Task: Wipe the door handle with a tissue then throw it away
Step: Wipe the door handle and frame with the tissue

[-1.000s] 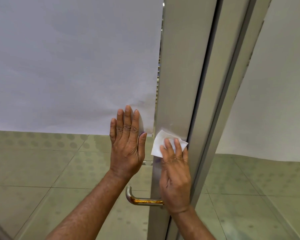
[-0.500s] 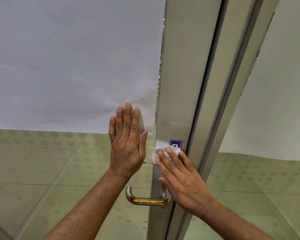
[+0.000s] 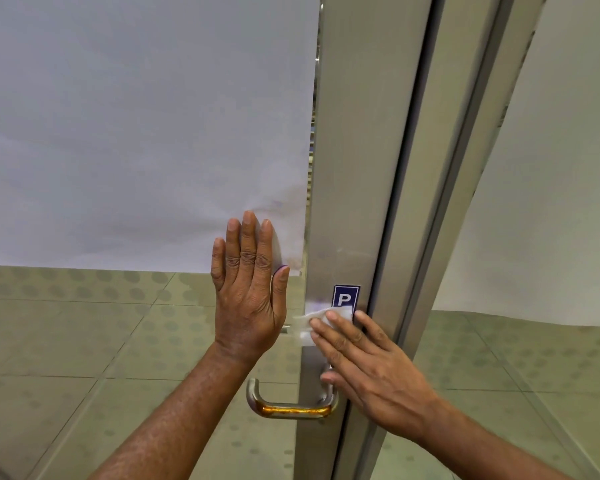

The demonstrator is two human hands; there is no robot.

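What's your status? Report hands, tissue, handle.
Left hand flat on glass. Right hand presses white tissue on metal door frame. Curved steel door handle below, unobstructed.

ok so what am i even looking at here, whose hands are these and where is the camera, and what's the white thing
There is no machine here: these are a person's two bare hands, filmed by one wide-angle camera worn on the person's head, looking forward and down. That is why the arms come in from the bottom of the picture.

The left hand lies flat and open against the glass door panel. The right hand presses a white tissue against the metal door frame, just under a small blue sticker with a P.

The door handle, a metal lever with an orange-brown stain along it, sits lower down; the tissue is above it and is not on it in this picture. Through the glass you see a tiled floor.
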